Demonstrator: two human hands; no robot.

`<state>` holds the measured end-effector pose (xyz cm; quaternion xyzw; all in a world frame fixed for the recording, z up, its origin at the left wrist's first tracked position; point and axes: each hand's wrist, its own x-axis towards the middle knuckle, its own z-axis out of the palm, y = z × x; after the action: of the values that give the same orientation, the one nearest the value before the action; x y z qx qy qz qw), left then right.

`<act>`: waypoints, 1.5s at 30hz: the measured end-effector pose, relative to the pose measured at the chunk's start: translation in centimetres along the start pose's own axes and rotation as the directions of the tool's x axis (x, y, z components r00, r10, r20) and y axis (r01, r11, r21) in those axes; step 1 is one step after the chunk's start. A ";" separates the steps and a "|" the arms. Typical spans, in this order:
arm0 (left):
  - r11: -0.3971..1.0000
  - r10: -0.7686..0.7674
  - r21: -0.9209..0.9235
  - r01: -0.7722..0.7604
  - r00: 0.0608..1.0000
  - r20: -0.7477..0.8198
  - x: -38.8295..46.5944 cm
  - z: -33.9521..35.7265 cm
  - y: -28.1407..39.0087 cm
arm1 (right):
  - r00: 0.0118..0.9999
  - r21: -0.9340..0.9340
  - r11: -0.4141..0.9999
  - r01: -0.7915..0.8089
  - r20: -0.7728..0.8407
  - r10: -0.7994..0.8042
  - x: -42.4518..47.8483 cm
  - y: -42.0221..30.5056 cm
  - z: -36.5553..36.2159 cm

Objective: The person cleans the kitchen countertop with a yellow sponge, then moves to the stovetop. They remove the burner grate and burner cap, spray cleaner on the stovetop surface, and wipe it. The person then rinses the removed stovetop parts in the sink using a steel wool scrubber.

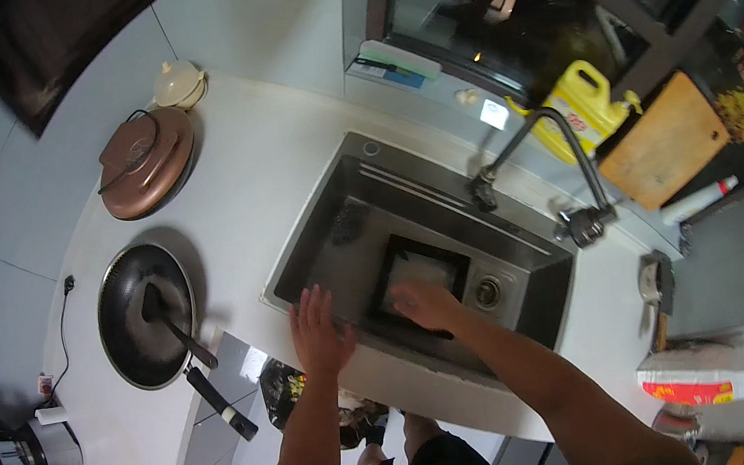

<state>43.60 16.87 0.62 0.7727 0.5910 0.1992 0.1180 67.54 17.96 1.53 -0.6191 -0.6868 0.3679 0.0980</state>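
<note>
My left hand [317, 333] hovers or rests at the near left edge of the dark sink [315, 241], fingers apart, with nothing in it. My right hand [421, 303] is over a dark-framed rectangular tray or panel [410, 247] lying in the sink, its fingers curled; whether they touch or hold anything there is hidden. Right of the tray is the round drain [487, 293]. A black faucet [573, 152] arches from behind the sink's right part.
A frying pan [135, 340] with a spatula [187, 339] in it stands on the white counter at left. Beyond it sits a copper-coloured appliance [149, 165]. A yellow jug [577, 108], a wooden cutting board [669, 141] and a cleaver [652, 284] are at right.
</note>
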 end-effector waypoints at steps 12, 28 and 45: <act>0.997 -0.073 -0.001 0.073 0.993 0.094 0.9 -0.7 0.5 | 0.992 -0.319 0.940 -0.125 -0.074 0.107 25.3 2.8 7.7; 1.000 -0.006 0.017 0.006 0.999 0.043 1.5 -0.4 0.9 | 0.956 0.298 0.948 0.114 -0.291 -0.024 10.4 3.7 1.9; 0.988 -0.050 0.147 -0.039 0.828 0.558 5.6 7.2 3.3 | 0.970 0.216 0.946 -0.243 0.058 0.236 -4.5 9.0 2.3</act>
<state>50.90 21.71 -3.44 0.8021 0.5462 -0.0819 0.2272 74.10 12.58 -4.30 -0.6774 -0.5626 0.4609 0.1103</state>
